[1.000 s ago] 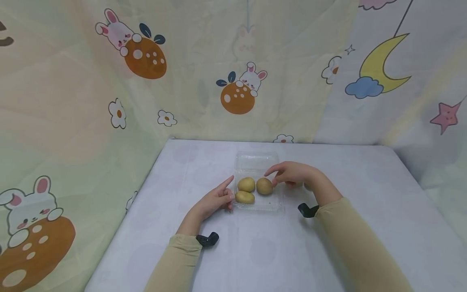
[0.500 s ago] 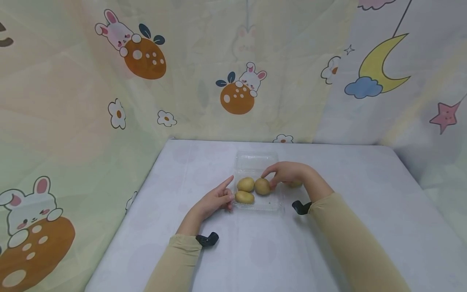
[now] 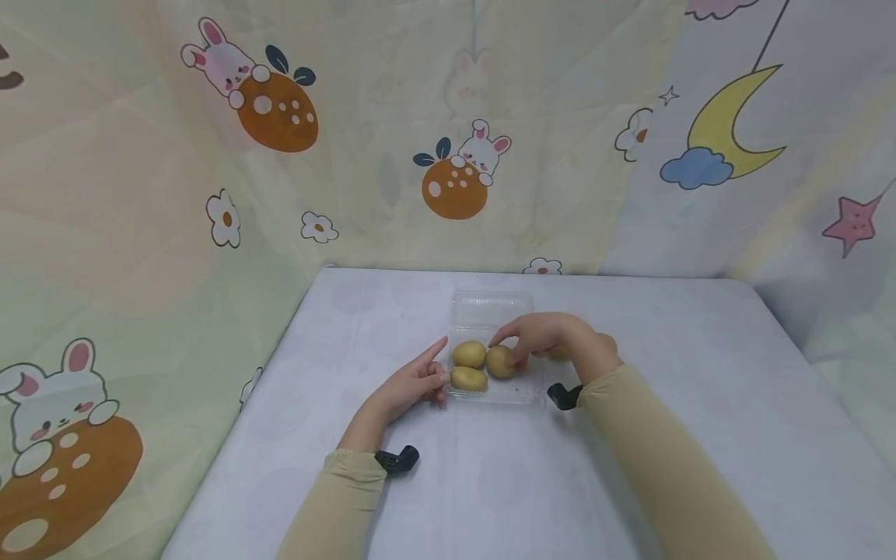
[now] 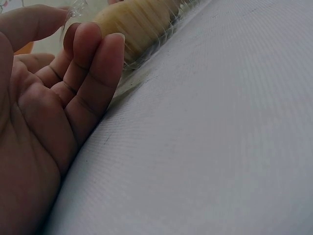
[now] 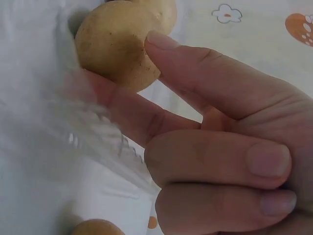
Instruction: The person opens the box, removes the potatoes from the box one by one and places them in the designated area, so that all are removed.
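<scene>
A clear plastic clamshell box lies open on the table, lid folded away at the back. Two yellowish potatoes, one at the back and one in front, sit in its left part. Between thumb and index finger my right hand pinches a rounder potato beside them; in the right wrist view this potato shows with the thumb on its side. My left hand holds the left rim, index finger extended; in the left wrist view the thumb touches the plastic edge above curled fingers.
Partly hidden by the right hand and wrist, another potato and a further rounded brown shape show right of the box. A white cloth covers the table. Behind it hangs a printed curtain. A black camera sits on the left wrist.
My right hand has moved left and slightly forward toward me, bringing its potato closer to the other two. Potatoes to the right show more from behind the hand. The left hand stays put.
</scene>
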{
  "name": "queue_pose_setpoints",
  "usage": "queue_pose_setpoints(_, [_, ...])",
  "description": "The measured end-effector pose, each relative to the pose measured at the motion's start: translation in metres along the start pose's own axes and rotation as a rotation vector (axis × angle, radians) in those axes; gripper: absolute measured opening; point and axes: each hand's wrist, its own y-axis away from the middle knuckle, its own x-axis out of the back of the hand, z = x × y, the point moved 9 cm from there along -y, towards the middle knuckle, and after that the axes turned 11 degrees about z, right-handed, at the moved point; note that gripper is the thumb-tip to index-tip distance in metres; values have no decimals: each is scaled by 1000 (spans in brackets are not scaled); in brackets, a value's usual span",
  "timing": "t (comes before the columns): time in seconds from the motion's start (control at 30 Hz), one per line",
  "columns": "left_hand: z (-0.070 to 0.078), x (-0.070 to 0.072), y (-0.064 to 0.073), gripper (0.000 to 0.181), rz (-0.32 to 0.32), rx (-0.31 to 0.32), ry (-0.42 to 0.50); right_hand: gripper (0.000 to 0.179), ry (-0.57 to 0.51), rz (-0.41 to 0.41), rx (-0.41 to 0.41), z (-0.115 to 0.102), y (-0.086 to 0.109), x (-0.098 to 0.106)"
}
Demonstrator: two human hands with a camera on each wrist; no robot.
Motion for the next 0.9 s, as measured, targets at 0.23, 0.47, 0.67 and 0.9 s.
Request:
queue_pose_setpoints(0.23, [3,-1,1,79,-5,-4,2,46,-71,-42,-28,3,-8,-11])
queue_pose_setpoints(0.47, [4,-2,0,79,-14,-4,9,46,-91,-53,-49,3,-7,-10])
queue_pose_setpoints(0.67, [2,-1,0,79,-9,3,11,46,-119,-50,-42,5,-9,-11])
queue_pose_setpoints(0.9, [0,0,0,78,-2,-1,-2,45,-114,-36,-23,8,-12,-12])
